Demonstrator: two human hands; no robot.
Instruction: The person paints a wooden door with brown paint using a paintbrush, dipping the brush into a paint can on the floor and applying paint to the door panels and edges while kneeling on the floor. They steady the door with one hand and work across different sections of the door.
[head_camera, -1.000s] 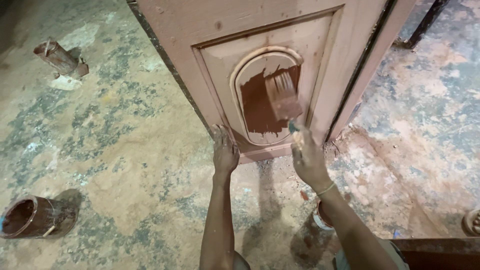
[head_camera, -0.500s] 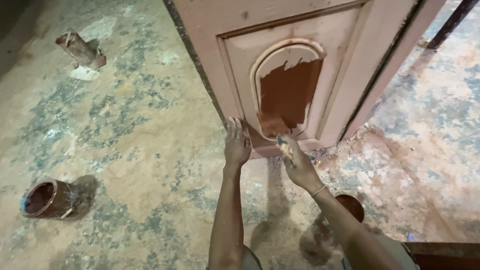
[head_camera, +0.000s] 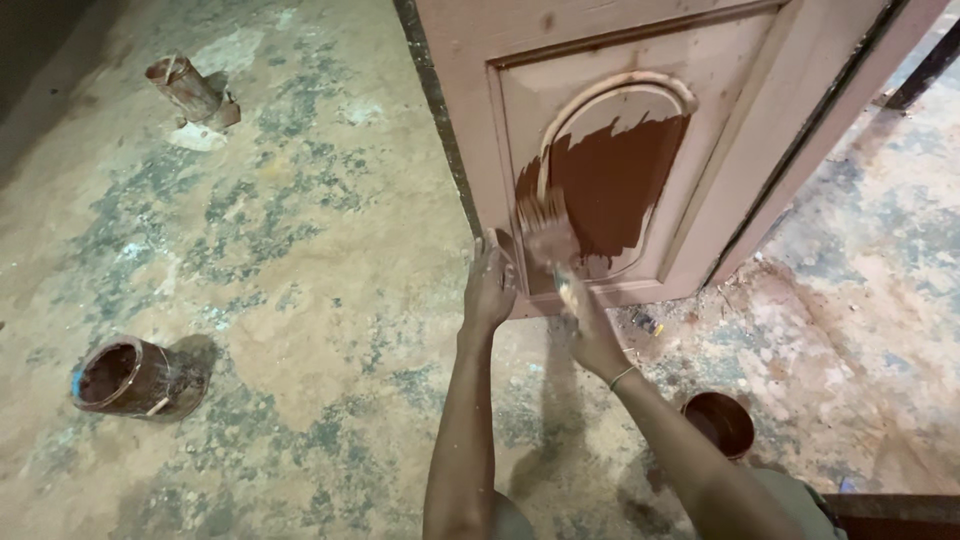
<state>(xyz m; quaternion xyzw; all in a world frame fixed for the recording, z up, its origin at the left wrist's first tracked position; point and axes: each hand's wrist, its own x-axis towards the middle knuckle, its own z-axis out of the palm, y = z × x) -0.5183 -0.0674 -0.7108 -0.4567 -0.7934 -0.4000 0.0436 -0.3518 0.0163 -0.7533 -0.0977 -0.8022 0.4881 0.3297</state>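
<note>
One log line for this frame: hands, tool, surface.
left hand: braced on door | right hand: holds paintbrush | brush on arched panel, partly brown

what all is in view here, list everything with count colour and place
door: one, pale pink-brown with an arched panel partly painted dark brown, top centre, standing on the floor
paintbrush: one, pale bristles loaded with brown paint, against the lower left of the arched panel
paint can: one, brown-stained, on the floor at left
second paint can: one, dark brown inside, on the floor beside the right arm
small tin: one, rusty brown, tipped over on the floor, top left
floor: one, mottled tan and grey-green
left hand: one, flat against the door's bottom edge
right hand: one, wristband on, fingers round the paintbrush handle
</note>
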